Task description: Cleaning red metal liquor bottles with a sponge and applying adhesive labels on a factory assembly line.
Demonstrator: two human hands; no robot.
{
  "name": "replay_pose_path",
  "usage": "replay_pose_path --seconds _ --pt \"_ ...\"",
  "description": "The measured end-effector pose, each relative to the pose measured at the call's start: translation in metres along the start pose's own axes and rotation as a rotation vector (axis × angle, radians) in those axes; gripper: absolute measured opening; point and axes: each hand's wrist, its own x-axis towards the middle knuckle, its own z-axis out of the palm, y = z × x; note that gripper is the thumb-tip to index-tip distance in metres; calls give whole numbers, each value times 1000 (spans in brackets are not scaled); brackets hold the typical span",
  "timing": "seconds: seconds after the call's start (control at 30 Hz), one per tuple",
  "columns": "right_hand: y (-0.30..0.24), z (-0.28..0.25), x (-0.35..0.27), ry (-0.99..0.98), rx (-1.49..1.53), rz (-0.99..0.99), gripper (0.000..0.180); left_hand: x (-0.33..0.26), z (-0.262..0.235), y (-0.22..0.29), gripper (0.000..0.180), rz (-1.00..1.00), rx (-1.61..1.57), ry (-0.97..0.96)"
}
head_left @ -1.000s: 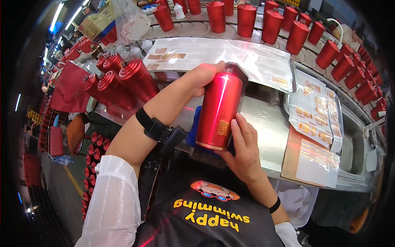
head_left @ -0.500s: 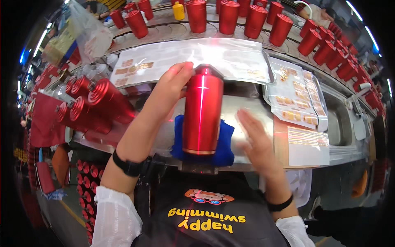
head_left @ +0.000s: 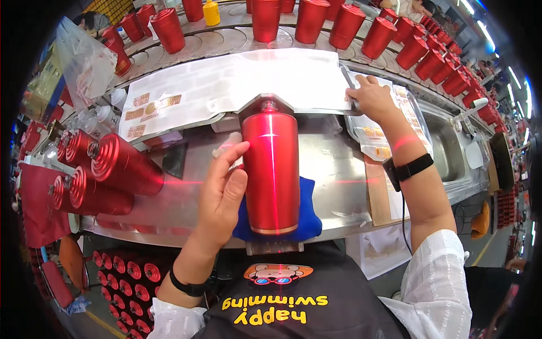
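Note:
A red metal bottle (head_left: 271,169) stands upright, slightly tilted in view, in front of me on a blue cloth (head_left: 307,209); behind its neck is a dark angular plate. Beside its left side is my left hand (head_left: 219,192), thumb and fingers apart. A small whitish piece (head_left: 227,145) shows behind those fingertips; whether they touch it is unclear. My right hand (head_left: 374,100) reaches over the right rim of a metal tray (head_left: 345,85), fingers bent and apart. That tray bears a white sheet (head_left: 192,85) with gold decals at its left end.
More decal sheets (head_left: 367,135) lie on the right, near a sink (head_left: 443,141). Several red bottles (head_left: 127,164) lean at the left. Along the back, a conveyor (head_left: 223,42) carries red bottles and a yellow bottle (head_left: 212,13). Racked bottles (head_left: 127,282) stand low at the left.
My left hand has come down from the bottle's top to its left side. My right hand has moved forward and right to the tray's rim. The view has shifted a little.

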Motion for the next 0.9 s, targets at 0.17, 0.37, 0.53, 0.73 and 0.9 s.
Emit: replay_pose_path --seconds 0.17,0.37,0.53,0.73,0.9 --pt "4 33 3 338 161 -112 26 -11 -1 -10 46 16 -10 17" --pt "-6 20 -15 101 184 -21 31 -15 3 -9 46 -21 10 -23" --pt "-12 0 -12 -6 25 108 37 -18 7 -17 48 79 77 -2" --pt "-5 16 -3 180 195 201 29 -21 8 -32 52 126 152 -5" --pt "8 38 19 101 351 343 56 -19 11 -23 54 164 187 20"
